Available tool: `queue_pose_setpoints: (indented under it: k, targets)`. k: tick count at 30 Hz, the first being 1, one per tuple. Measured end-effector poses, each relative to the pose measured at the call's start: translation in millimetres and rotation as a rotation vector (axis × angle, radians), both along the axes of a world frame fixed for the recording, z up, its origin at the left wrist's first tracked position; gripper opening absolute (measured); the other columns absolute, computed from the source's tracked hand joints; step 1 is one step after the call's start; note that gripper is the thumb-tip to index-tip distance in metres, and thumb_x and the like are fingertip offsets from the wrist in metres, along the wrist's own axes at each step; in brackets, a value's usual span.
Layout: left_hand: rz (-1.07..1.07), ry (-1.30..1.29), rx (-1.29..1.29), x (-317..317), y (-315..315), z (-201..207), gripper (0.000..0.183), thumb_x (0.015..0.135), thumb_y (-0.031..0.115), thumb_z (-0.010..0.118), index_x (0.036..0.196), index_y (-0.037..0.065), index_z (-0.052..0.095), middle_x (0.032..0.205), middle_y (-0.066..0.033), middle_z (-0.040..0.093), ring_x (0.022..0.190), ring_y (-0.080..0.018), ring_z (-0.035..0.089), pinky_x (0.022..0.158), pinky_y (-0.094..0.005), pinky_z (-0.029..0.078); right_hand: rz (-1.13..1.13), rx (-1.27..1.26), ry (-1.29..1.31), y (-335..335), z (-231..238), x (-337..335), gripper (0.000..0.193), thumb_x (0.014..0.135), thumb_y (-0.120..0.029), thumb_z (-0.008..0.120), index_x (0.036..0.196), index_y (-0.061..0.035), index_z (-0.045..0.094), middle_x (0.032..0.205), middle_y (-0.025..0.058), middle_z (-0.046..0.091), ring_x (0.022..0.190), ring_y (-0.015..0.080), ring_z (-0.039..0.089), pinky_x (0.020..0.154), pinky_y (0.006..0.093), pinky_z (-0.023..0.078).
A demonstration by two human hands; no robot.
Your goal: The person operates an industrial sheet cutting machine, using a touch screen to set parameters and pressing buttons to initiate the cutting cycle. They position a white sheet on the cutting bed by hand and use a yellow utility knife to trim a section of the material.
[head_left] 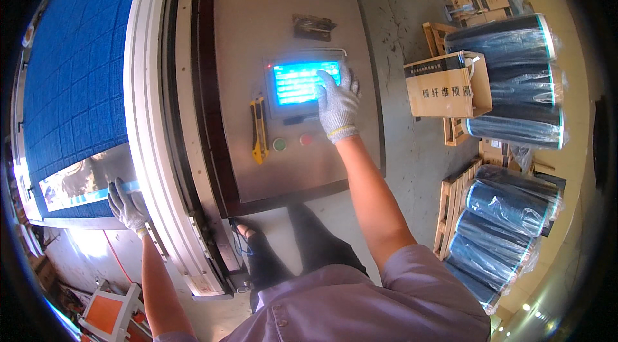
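Observation:
My right hand (339,104), in a pale knitted glove, reaches over a lit blue touchscreen (295,88) set in a metal control panel (283,168). Its fingers are apart, with the tips at the right side of the screen, and it holds nothing. Over on the left, my left hand (127,208), gloved too, lies with fingers stretched out at the right end of a shiny dark sheet (96,175) with a light blue edge strip. That sheet rests on a blue textured bed (77,78). A yellow utility knife (259,133) lies on the panel, left of the screen.
A green button (279,144) and a red button (306,140) sit below the screen. A long white rail (147,84) runs between bed and panel. At right are a cardboard box (438,88), plastic-wrapped dark rolls (508,84) and wooden pallets (450,207). An orange-and-white device (103,313) stands lower left.

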State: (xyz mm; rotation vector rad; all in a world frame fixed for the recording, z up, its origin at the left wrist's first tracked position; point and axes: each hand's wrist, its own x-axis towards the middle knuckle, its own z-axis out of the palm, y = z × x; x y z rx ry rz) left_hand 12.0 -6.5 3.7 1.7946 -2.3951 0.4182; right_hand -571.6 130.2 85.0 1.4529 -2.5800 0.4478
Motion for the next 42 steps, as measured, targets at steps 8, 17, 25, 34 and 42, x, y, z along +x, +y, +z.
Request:
queue_pose_setpoints:
  k: [8,17,25,34,42]
  targets:
    - [0.001,0.013,-0.031,1.3,1.2,-0.1,0.06,0.097,0.045,0.037,0.152,0.023,0.034,0.154,-0.0111,0.037,0.138,-0.04,0.035,0.115,-0.0505,0.027,0.008,0.006,-0.136,-2.9,16.0,19.9,0.035,0.09,-0.023,0.063,0.125,-0.0231,0.06,0.149,0.0189,0.038,0.129,0.048,0.043,0.109,0.0574,0.032]
    - [0.01,0.004,-0.008,1.1,1.6,-0.1,0.059,0.097,0.044,0.036,0.153,0.024,0.033,0.155,-0.0103,0.036,0.139,-0.0385,0.034,0.117,-0.0499,0.025,0.082,-0.012,-0.108,-4.2,2.5,52.1,0.032,0.09,-0.026,0.064,0.122,-0.0269,0.062,0.149,0.0191,0.039,0.135,0.046,0.037,0.111,0.0563,0.028]
    - [-0.009,0.027,-0.025,-0.9,1.5,0.0,0.059,0.097,0.045,0.037,0.153,0.025,0.033,0.155,-0.0094,0.036,0.139,-0.0375,0.034,0.116,-0.0488,0.027,0.093,-0.033,-0.108,1.7,1.1,51.4,0.03,0.092,-0.026,0.061,0.121,-0.0223,0.061,0.144,0.0186,0.044,0.132,0.0458,0.04,0.108,0.0566,0.031]
    - [-0.011,0.052,-0.032,0.8,0.8,-1.7,0.059,0.097,0.047,0.035,0.152,0.026,0.034,0.154,-0.0094,0.036,0.139,-0.0379,0.034,0.117,-0.0489,0.026,-0.103,-0.001,-0.072,18.7,-2.6,20.5,0.026,0.092,-0.024,0.06,0.117,-0.0191,0.061,0.143,0.0168,0.045,0.127,0.0465,0.043,0.103,0.0556,0.036]
    - [0.008,0.019,-0.026,6.4,1.9,-3.2,0.06,0.096,0.047,0.035,0.152,0.026,0.033,0.155,-0.0087,0.035,0.14,-0.0381,0.033,0.117,-0.0489,0.026,-0.055,0.018,-0.098,1.6,6.8,15.5,0.032,0.092,-0.024,0.06,0.123,-0.022,0.059,0.147,0.0178,0.04,0.13,0.0459,0.041,0.105,0.0574,0.035]
